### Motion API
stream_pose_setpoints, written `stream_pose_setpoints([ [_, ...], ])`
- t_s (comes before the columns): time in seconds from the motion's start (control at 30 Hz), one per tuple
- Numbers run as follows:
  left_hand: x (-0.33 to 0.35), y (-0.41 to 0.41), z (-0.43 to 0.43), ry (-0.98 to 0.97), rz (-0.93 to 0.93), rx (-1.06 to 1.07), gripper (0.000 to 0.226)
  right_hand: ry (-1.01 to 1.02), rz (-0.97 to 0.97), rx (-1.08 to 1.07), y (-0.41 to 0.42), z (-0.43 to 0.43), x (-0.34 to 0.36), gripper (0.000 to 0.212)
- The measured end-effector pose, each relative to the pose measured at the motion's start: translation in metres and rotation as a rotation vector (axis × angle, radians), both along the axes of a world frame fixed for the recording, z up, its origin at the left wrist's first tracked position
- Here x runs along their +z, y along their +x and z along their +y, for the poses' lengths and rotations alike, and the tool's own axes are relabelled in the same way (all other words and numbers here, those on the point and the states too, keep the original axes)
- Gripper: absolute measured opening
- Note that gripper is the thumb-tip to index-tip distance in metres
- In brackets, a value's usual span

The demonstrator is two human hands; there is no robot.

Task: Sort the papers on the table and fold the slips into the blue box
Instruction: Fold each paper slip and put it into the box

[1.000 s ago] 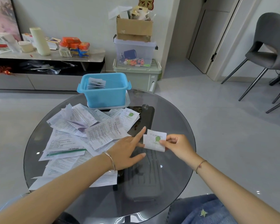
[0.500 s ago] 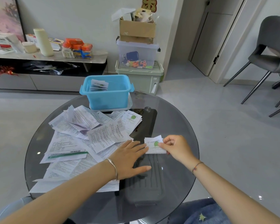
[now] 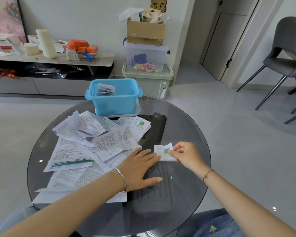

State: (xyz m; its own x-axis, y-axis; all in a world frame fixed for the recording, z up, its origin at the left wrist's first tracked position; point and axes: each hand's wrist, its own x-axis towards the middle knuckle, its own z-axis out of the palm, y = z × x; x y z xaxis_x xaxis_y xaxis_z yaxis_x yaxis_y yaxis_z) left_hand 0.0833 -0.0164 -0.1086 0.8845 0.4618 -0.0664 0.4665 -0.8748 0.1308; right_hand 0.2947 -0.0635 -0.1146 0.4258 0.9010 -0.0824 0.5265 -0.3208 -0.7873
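My right hand (image 3: pixel 186 155) covers the right edge of the slip (image 3: pixel 162 152), and its print is too small to read beyond a green mark. The slip sits just right of frame centre on the glass table (image 3: pixel 191 120). My right thumb and curled fingers pinch it, while my left hand (image 3: pixel 140 166) lies flat, fingers straight, with the fingertips touching the slip's lower left edge. The slip's long axis runs left to right. The paper pile (image 3: pixel 85 144) spreads centre-left, and the blue box (image 3: pixel 114 101) stands above it, holding folded slips (image 3: pixel 105 89).
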Motion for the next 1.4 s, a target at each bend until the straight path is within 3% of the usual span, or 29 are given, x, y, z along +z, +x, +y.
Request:
stream_pose_setpoints([
  [0.4,0.0,0.002,-0.004,0.08,0.041,-0.019,0.088,0.025,-0.025,-0.027,-0.001,-0.002,-0.001,0.022],
  [0.57,-0.001,0.004,-0.002,0.091,0.045,-0.028,0.091,0.262,-0.528,0.149,-0.006,-0.023,0.004,0.01],
  [0.67,-0.001,0.004,-0.003,0.099,0.056,-0.034,0.092,0.397,-0.746,0.381,-0.006,-0.034,-0.001,0.025],
  [1.07,0.0,0.009,-0.005,0.154,0.105,-0.048,0.106,0.305,-0.897,0.58,0.003,-0.047,-0.012,0.038],
  [1.17,0.0,0.01,-0.007,0.15,0.117,-0.042,0.108,0.277,-0.759,0.483,0.0,-0.049,-0.014,0.035],
  [1.4,-0.001,0.009,-0.008,0.1,0.066,0.0,0.097,0.13,-0.088,0.018,-0.006,-0.027,-0.002,0.022],
])
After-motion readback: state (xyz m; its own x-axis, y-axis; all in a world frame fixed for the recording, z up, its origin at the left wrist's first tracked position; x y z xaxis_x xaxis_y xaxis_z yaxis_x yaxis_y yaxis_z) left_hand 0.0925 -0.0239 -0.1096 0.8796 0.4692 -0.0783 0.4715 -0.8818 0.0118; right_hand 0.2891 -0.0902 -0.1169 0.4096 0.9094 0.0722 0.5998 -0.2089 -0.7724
